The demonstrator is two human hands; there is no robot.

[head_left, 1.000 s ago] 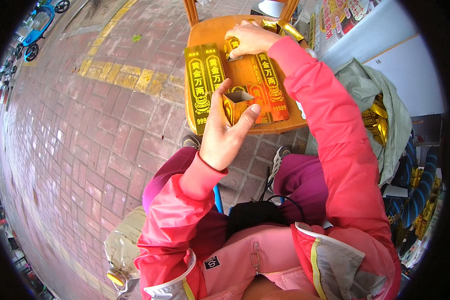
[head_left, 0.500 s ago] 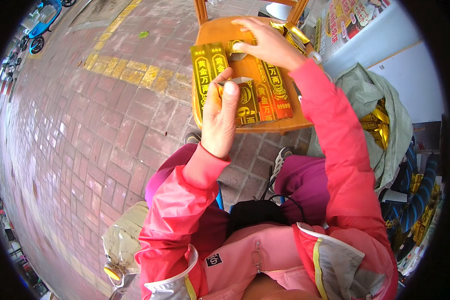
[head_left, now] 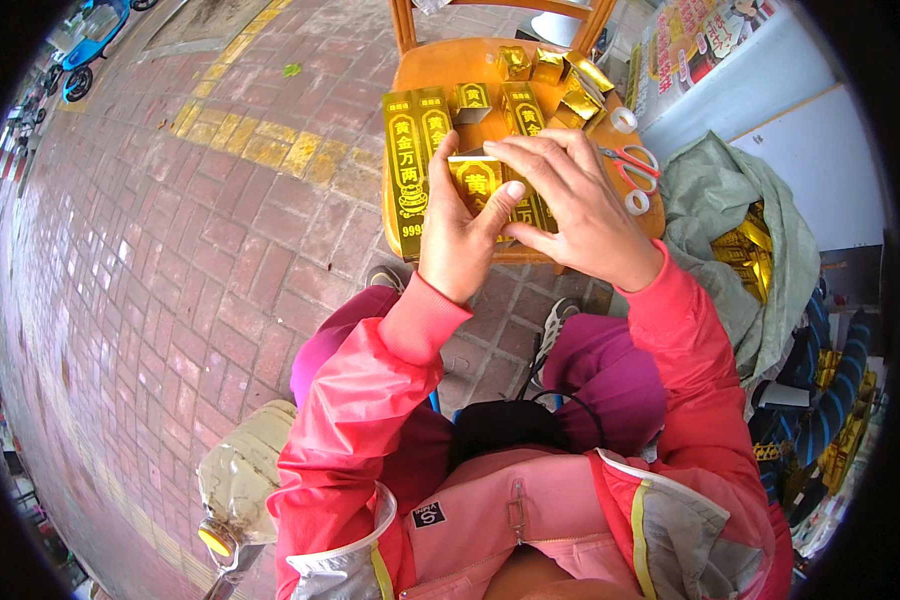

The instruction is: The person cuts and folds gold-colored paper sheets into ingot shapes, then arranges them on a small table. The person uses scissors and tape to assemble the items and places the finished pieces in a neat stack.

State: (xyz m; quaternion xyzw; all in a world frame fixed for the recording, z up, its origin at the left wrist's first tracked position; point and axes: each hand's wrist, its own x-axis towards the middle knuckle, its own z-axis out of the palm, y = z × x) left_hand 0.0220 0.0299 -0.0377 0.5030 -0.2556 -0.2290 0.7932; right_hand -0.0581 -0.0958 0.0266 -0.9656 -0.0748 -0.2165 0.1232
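Note:
Both of my hands meet over the near part of a wooden chair seat (head_left: 440, 66). My left hand (head_left: 460, 235) grips a gold printed cardboard box (head_left: 476, 178) from its left side, thumb across the front. On the box's right side, my right hand (head_left: 580, 205) has its fingers bent over the top edge and its thumb below. Long gold boxes (head_left: 407, 165) lie side by side left of it on the seat. Another long gold box (head_left: 520, 108) lies behind my fingers, partly hidden. Between them stands a small gold carton piece (head_left: 472, 100).
Several small gold pieces (head_left: 548, 66) sit at the seat's far right. Red-handled scissors (head_left: 634, 168) and tape rolls (head_left: 623, 120) lie along its right edge. A grey-green sack (head_left: 710, 190) with gold packets stands to the right. A plastic jug (head_left: 240, 470) is at lower left.
My right hand has come back from above the far part of the seat to the box in my left hand. The gold pieces, scissors and tape it covered now show.

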